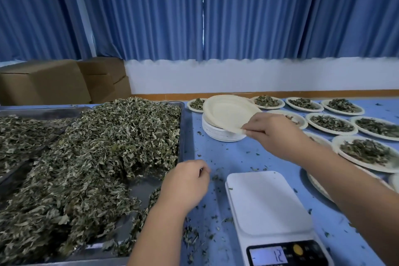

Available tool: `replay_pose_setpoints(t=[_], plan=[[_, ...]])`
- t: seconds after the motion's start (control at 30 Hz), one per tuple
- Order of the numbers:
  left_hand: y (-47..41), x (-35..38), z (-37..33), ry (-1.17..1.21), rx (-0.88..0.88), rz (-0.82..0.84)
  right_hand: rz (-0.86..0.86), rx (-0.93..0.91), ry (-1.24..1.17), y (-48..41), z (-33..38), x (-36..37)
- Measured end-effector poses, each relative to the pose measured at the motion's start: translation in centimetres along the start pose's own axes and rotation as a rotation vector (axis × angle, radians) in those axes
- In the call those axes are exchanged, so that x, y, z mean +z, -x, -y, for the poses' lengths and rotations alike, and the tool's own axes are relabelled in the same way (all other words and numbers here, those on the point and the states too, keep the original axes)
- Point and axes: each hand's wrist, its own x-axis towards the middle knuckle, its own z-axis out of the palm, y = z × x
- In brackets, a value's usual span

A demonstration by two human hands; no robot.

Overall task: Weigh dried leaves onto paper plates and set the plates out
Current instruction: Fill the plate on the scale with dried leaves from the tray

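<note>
Now right hand (272, 129) pinches one empty paper plate (228, 112) by its rim above the stack (218, 134); left hand (185, 181) sits loosely curled, apparently empty, by the leaf tray (185, 136). Take a single plate only, then set it flat and centred on the scale (267, 203).

The left side of the blue surface (241, 157) is taken up by a metal tray (183, 136) heaped with leaves (112, 140), with a second tray (43, 112) just beside it. A stack (218, 134) of plates is set toward the far edge and a scale (265, 203) at the near edge. Filled plates (332, 124) are spread along the far edge and right side, and crumbs (216, 177) are scattered between.
</note>
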Motion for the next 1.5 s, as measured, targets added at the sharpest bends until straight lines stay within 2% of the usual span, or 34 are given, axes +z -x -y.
replay_pose_setpoints(t=[0.17, 0.37, 0.67, 0.9, 0.97, 1.07, 1.13, 1.2, 1.3, 1.5], plan=[[0.0, 0.0, -0.5, -0.010, -0.020, 0.033, 0.100, -0.012, -0.023, 8.7, 1.0, -0.8], [0.4, 0.3, -0.8, -0.007, -0.048, 0.040, 0.212, -0.022, 0.062, 14.9, 2.3, -1.1], [0.9, 0.6, -0.9, 0.027, -0.050, 0.049, 0.268, 0.038, 0.163, 16.9, 2.5, -1.3], [1.1, 0.7, -1.0, 0.040, -0.046, 0.052, 0.305, 0.032, 0.102, 17.7, 2.1, -1.3], [1.1, 0.7, -1.0, 0.039, -0.045, 0.048, 0.244, 0.047, 0.002, 18.1, 1.6, -1.2], [1.1, 0.7, -1.0, 0.041, -0.048, 0.051, -0.050, 0.111, -0.209, 18.2, 0.4, -0.9], [1.1, 0.8, -0.9, 0.038, -0.042, 0.054, -0.243, 0.229, -0.278, 17.9, -0.7, -0.3], [1.3, 1.0, -0.8, 0.046, -0.033, 0.057, -0.353, 0.409, -0.320, 17.8, -1.7, 0.9], [1.3, 1.0, -0.5, 0.085, -0.014, 0.047, -0.424, 0.607, -0.392, 18.4, -2.8, 3.1], [0.7, 0.6, -0.1, 0.132, 0.022, -0.093, -0.397, 0.605, -0.465, 18.2, -3.0, 4.1]])
